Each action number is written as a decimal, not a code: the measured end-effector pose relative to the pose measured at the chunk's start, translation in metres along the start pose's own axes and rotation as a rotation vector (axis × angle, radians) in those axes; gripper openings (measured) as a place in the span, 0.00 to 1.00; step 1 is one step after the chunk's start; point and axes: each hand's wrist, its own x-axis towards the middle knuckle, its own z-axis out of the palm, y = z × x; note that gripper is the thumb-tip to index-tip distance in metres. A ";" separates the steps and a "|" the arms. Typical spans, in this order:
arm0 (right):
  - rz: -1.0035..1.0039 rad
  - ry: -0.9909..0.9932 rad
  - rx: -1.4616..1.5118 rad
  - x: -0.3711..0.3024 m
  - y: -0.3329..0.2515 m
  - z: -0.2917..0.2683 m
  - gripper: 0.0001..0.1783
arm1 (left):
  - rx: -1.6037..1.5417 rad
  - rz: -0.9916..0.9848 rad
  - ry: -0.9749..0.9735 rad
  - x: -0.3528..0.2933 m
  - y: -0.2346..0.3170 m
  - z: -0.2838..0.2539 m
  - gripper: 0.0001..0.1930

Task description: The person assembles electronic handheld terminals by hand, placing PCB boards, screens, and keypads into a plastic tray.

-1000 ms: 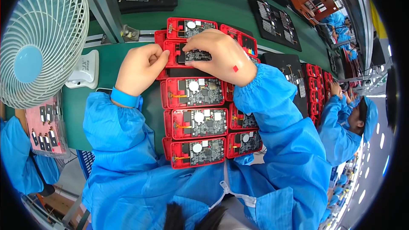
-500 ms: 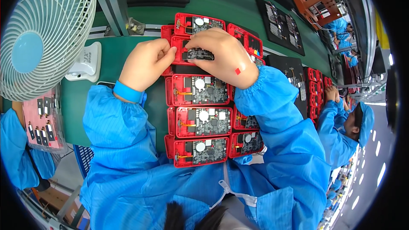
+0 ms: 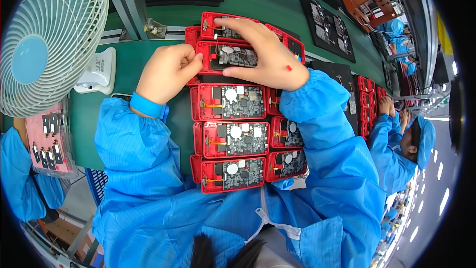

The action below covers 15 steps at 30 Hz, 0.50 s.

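A red plastic housing (image 3: 205, 64) lies near the far end of a column of similar red housings, with a dark circuit board (image 3: 239, 56) inside it, sitting slightly tilted. My right hand (image 3: 270, 52) arches over this board, thumb and fingers spread apart on either side of it. At the housing's left edge, my left hand (image 3: 171, 72) is closed, thumb against curled fingers; whatever it may pinch is hidden. Closer to me, several red housings, such as the middle one (image 3: 236, 140), each hold a board with a round white disc and an orange flex cable.
A white fan (image 3: 54, 49) stands at the left on the green bench (image 3: 89, 134). Beyond are black foam trays (image 3: 327, 32) with boards. A pink tray (image 3: 42, 139) with small black parts sits at the lower left. Co-workers in blue, one person (image 3: 404, 154) at the right, work nearby.
My right hand has spread its fingers and let go of the circuit board, which now shows more fully in the housing. My left hand stays closed at the housing's left edge.
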 end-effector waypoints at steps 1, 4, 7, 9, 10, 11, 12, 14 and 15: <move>0.043 0.000 0.092 -0.002 0.000 -0.005 0.43 | 0.007 -0.012 -0.006 0.000 0.001 0.000 0.14; -0.045 -0.052 -0.038 -0.013 0.012 -0.016 0.24 | 0.005 -0.012 -0.012 -0.001 0.002 0.000 0.14; 0.000 -0.065 -0.063 -0.018 0.012 -0.010 0.11 | -0.002 0.016 -0.014 0.000 0.000 0.001 0.14; -0.012 -0.084 -0.106 -0.019 0.010 -0.008 0.12 | 0.000 0.021 -0.009 0.000 -0.002 0.003 0.14; -0.011 -0.083 -0.107 -0.020 0.008 -0.007 0.12 | -0.007 0.032 0.009 -0.001 -0.003 0.004 0.14; -0.037 -0.036 -0.128 -0.020 0.006 -0.007 0.13 | -0.014 0.046 0.025 0.000 -0.003 0.005 0.14; -0.064 0.011 -0.149 -0.020 0.004 -0.007 0.15 | -0.013 0.050 0.023 0.001 -0.001 0.005 0.14; -0.086 0.019 -0.158 -0.020 0.005 -0.008 0.18 | -0.006 0.055 0.044 0.000 0.006 0.004 0.13; -0.074 0.021 -0.098 -0.018 0.004 -0.008 0.20 | -0.003 0.059 0.041 0.000 0.011 0.003 0.13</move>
